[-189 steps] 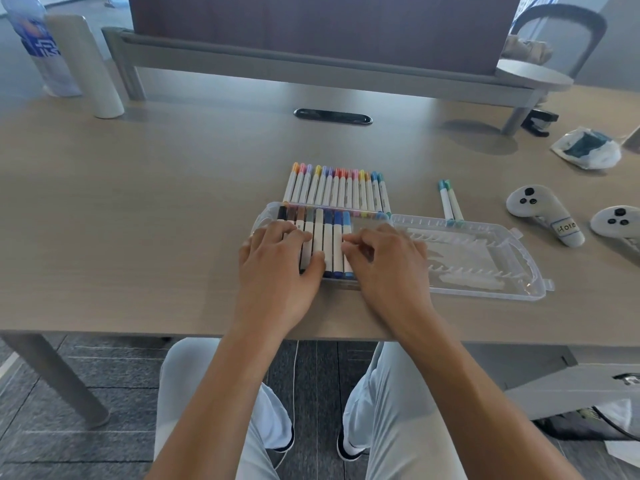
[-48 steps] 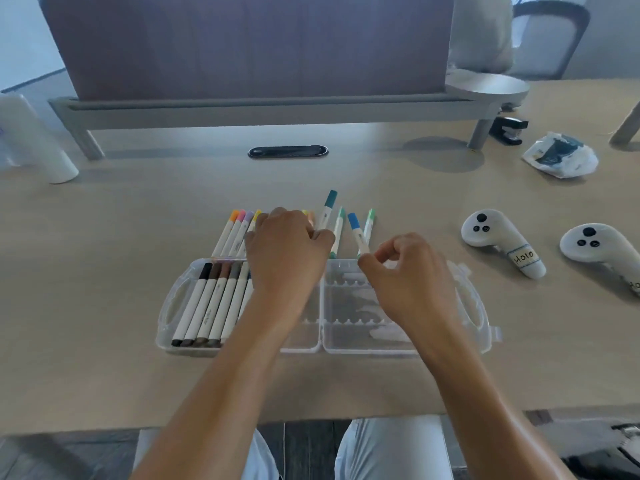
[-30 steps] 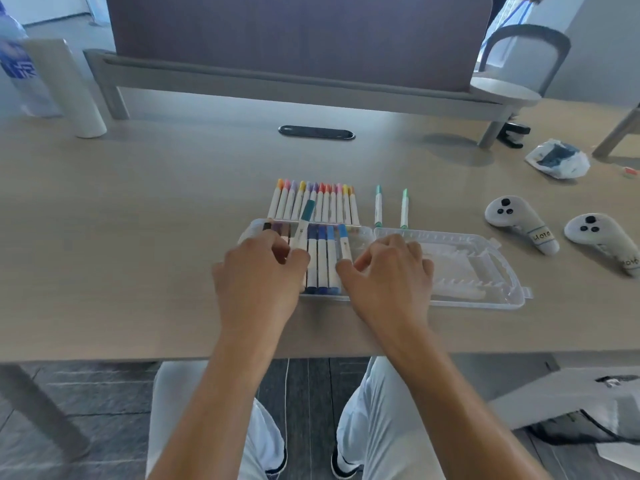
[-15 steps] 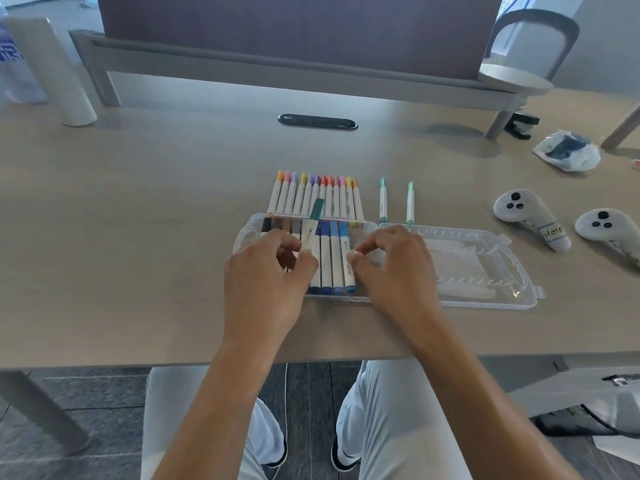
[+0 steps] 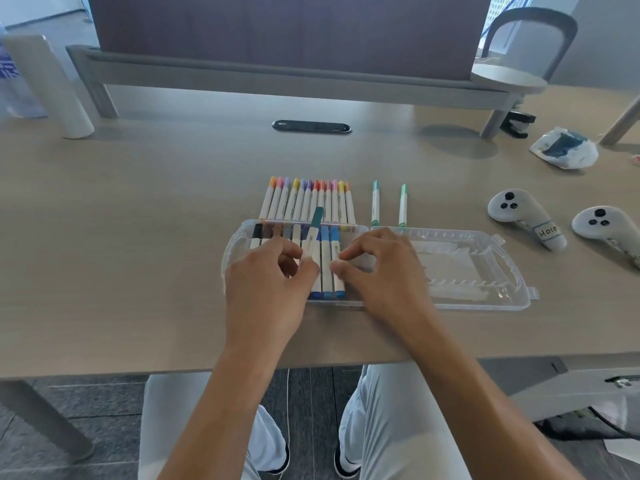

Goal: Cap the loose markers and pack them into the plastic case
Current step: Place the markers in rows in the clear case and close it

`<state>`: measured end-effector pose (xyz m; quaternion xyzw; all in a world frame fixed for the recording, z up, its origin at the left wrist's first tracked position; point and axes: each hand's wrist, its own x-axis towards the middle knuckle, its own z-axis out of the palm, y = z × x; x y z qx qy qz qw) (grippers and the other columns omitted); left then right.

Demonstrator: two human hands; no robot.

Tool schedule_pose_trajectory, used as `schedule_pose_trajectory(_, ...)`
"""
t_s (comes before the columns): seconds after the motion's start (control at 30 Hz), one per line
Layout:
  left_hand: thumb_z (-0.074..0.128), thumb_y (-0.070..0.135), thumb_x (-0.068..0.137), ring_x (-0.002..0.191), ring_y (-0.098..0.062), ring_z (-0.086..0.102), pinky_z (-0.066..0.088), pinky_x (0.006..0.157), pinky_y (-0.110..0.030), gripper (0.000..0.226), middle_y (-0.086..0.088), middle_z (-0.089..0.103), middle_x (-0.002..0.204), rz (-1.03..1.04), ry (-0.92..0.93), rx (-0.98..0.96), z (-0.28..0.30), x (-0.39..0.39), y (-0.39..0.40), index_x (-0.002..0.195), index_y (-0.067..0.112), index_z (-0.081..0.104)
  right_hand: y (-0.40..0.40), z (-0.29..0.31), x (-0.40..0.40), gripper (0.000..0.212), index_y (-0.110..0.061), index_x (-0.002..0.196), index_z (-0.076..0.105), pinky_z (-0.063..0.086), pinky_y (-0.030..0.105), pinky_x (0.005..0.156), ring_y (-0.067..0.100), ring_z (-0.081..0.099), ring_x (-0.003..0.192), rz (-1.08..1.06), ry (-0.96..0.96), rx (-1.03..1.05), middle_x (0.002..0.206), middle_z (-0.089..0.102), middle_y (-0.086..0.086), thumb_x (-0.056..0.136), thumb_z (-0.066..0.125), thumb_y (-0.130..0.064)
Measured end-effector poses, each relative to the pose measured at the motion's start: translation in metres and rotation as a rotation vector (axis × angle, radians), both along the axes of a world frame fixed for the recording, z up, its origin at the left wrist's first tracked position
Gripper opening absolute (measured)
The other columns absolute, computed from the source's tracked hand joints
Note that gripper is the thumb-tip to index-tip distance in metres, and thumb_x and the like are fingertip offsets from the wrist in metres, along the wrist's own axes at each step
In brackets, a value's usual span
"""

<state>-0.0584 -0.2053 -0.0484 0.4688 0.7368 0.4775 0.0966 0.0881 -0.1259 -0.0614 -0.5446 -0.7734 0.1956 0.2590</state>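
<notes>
Now we see both hands over the left half of the clear plastic case, which lies open near the front edge of the wooden desk. Our left hand pinches a teal-capped marker between thumb and fingertips, its cap tilted up and away over the case's far rim. Our right hand has its fingers curled, thumb and forefinger touching the light-blue marker at the right end of the packed markers; whether it truly pinches it we cannot tell. Dark and blue markers already lie side by side in the left half, while the right half holds none. Just beyond the case lies a row of loose markers, and to their right two green markers lie apart. Two white controllers rest at far right.
</notes>
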Motion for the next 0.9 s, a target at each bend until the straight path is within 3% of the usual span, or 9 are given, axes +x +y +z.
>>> schedule_pose_trajectory(0.17, 0.071, 0.032, 0.086, 0.074, -0.007, 0.064, 0.055, 0.088, -0.046, 0.011, 0.016, 0.065, 0.07, 0.019, 0.017, -0.012, 0.0, 0.003, 0.001, 0.09, 0.023, 0.075, -0.003, 0.001, 0.001, 0.012, -0.038, 0.097, 0.071, 0.039, 0.039, 0.107, 0.011, 0.045, 0.126, 0.021, -0.056, 0.019, 0.13, 0.058, -0.015, 0.093, 0.072, -0.05)
schedule_pose_trajectory(0.33, 0.07, 0.032, 0.088, 0.068, -0.003, 0.062, 0.052, 0.075, -0.028, 0.014, 0.014, 0.065, 0.069, 0.007, 0.035, -0.067, 0.001, 0.013, 0.008, 0.095, 0.021, 0.076, 0.002, -0.001, 0.018, 0.011, -0.035, 0.101, 0.074, 0.043, 0.037, 0.104, 0.011, 0.048, 0.123, 0.062, -0.012, 0.068, 0.127, 0.061, -0.012, 0.097, 0.068, -0.043)
schedule_pose_trajectory(0.5, 0.063, 0.035, 0.092, 0.078, -0.015, 0.065, 0.052, 0.088, -0.045, 0.019, 0.01, 0.069, 0.077, 0.006, 0.174, -0.133, -0.002, 0.04, 0.025, 0.104, 0.024, 0.073, 0.014, -0.001, 0.044, 0.011, -0.03, 0.097, 0.073, 0.042, 0.034, 0.095, 0.015, 0.052, 0.117, -0.061, 0.056, 0.103, 0.119, 0.065, -0.008, 0.098, 0.066, -0.039)
schedule_pose_trajectory(0.63, 0.06, 0.039, 0.095, 0.089, -0.018, 0.064, 0.045, 0.093, -0.043, 0.027, 0.007, 0.07, 0.087, 0.048, 0.301, -0.166, -0.011, 0.056, 0.037, 0.117, 0.027, 0.069, 0.022, -0.006, 0.056, 0.012, -0.029, 0.097, 0.074, 0.044, 0.034, 0.092, 0.015, 0.053, 0.113, -0.07, 0.089, 0.104, 0.112, 0.065, -0.009, 0.097, 0.067, -0.038)
schedule_pose_trajectory(0.9, 0.06, 0.037, 0.098, 0.099, -0.017, 0.059, 0.038, 0.094, -0.039, 0.024, 0.007, 0.07, 0.097, 0.094, 0.405, -0.159, -0.021, 0.063, 0.036, 0.117, 0.029, 0.073, 0.02, -0.016, 0.059, 0.018, -0.029, 0.099, 0.073, 0.049, 0.037, 0.09, 0.013, 0.052, 0.111, -0.047, 0.073, 0.133, 0.115, 0.064, -0.01, 0.098, 0.061, -0.042)
